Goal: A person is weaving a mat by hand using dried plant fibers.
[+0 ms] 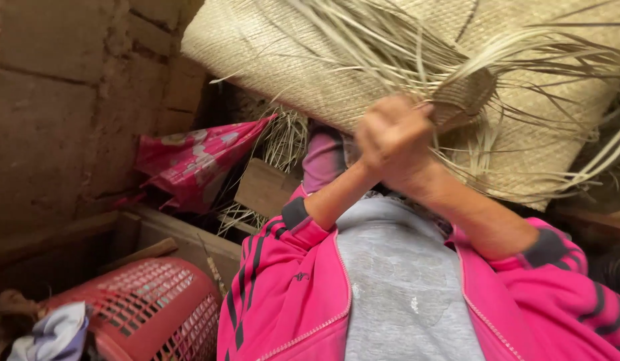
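Both hands sit bunched together at frame centre, working the edge of a woven straw mat [310, 73] that fills the top of the view. Right hand [400, 144] is fisted tight around a bundle of loose straw strands [457, 93] where they leave the weave. Left hand [370, 137] is mostly hidden behind the right; it looks closed on the same strands, but I cannot tell for sure from this angle.

The mat is held up in front of the chest, its free fibres [557, 60] fanning out to the right and downward.

Risks as I judge them:
- Dry strands bent sharply at the fist could crack or snap.
- Pulling too hard may loosen or pucker the finished weave near the edge.
- Stray fibres splay widely, so some could slip out of the grip and be left unwoven.
- Thin straw edges drawn through a bare fist could cut skin.
- Mat is large and unsupported, so it could sag and twist.

Clutter below: red plastic basket [156, 307], pink patterned bag [196, 160], mud-brick wall [62, 113].
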